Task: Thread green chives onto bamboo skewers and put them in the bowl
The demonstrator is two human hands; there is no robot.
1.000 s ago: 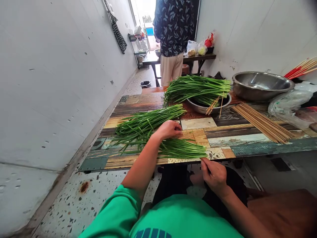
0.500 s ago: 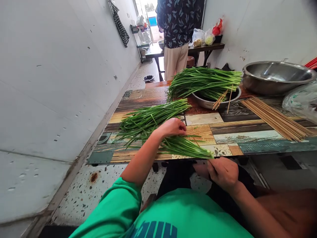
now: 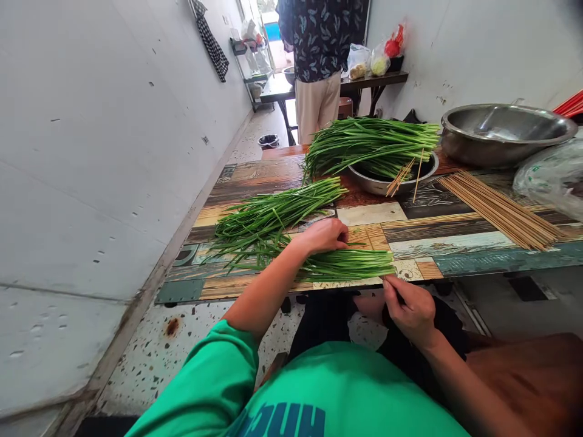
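Observation:
A small bunch of garlic chives (image 3: 350,264) lies along the table's near edge, its pale cut ends side by side toward the right. Just above that bunch, my left hand (image 3: 324,235) has its fingers curled down; what they hold, if anything, is hidden. Below the cut ends, at the table edge, my right hand (image 3: 412,308) is closed in a pinch with thumb and forefinger touching. Whatever is in that pinch is too small to make out. A larger pile of chives (image 3: 282,209) rests behind my left hand, with loose leaves around it.
A metal bowl (image 3: 378,186) holds a big heap of chives, with several short sticks at its rim. Bamboo skewers (image 3: 501,209) lie to the right, near a large steel basin (image 3: 505,152) and a plastic bag (image 3: 553,176). A person (image 3: 319,67) stands beyond, by another table.
The cut ends of the near bunch now lie higher and more spread out, apart from my right fingertips. My left hand has shifted slightly right. The view has tilted a little.

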